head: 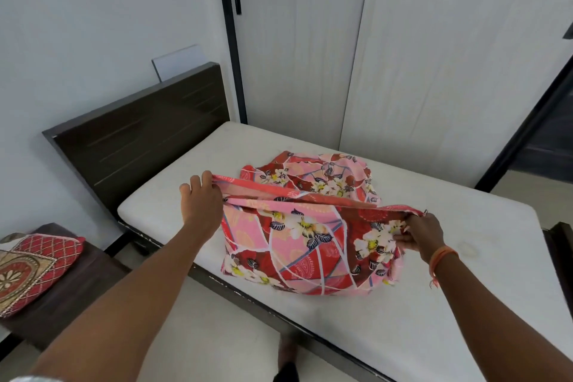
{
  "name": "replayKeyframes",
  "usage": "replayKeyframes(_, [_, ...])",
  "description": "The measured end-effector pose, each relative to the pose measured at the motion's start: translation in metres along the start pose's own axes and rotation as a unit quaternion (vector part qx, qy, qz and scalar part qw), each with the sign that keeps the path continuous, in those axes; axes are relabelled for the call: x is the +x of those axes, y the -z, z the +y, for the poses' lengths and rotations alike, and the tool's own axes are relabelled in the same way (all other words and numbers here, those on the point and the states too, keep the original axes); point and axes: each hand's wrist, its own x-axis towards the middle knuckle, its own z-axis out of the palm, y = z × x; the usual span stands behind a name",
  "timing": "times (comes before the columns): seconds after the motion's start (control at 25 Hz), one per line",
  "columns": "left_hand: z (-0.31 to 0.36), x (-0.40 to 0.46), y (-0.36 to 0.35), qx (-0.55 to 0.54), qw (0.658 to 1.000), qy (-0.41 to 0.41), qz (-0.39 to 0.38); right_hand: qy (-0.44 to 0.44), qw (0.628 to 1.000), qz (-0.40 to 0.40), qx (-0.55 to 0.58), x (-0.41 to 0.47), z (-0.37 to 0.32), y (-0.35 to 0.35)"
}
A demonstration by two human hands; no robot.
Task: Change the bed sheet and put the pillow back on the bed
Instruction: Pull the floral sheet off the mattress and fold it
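A red and pink floral bed sheet (310, 226) is bunched over the middle of the bare white mattress (434, 304). My left hand (203, 198) grips one end of the sheet's folded edge. My right hand (421, 234) pinches the other end, so the edge is stretched taut between them, lifted above the mattress. Part of the sheet hangs down in front; the rest lies heaped behind. A red patterned pillow (28, 270) rests on a dark side table at the lower left, off the bed.
A dark wooden headboard (139, 136) stands at the bed's left end against the white wall. White wardrobe doors (403, 40) rise behind the bed. The dark side table (80, 285) sits by the near left corner. My foot (286, 363) shows on the floor below.
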Motion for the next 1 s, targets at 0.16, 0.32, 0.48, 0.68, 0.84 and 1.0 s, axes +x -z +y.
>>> replayKeyframes(0.16, [0.032,0.137,-0.04,-0.001,0.999,-0.024,-0.039,-0.012,0.999,0.027,-0.039,0.111,-0.049,-0.069])
replayKeyframes(0.32, [0.066,0.276,-0.102,0.022,0.992,-0.069,-0.106,-0.091,0.992,0.012,-0.092,0.224,-0.092,-0.139])
replayKeyframes(0.48, [0.116,0.44,-0.188,0.008,0.985,-0.147,-0.095,-0.161,0.972,-0.027,-0.17,0.378,-0.126,-0.21])
replayKeyframes(0.68, [0.177,0.597,-0.296,0.05,0.984,-0.172,-0.02,-0.078,0.967,-0.11,-0.215,0.561,-0.152,-0.307])
replayKeyframes(0.84, [0.238,0.584,-0.38,-0.139,0.982,-0.042,-0.12,0.052,0.94,-0.042,-0.336,0.593,-0.055,-0.377])
replayKeyframes(1.0, [0.267,0.419,-0.439,-0.283,0.92,0.028,-0.269,0.067,0.873,-0.136,-0.464,0.478,0.092,-0.376])
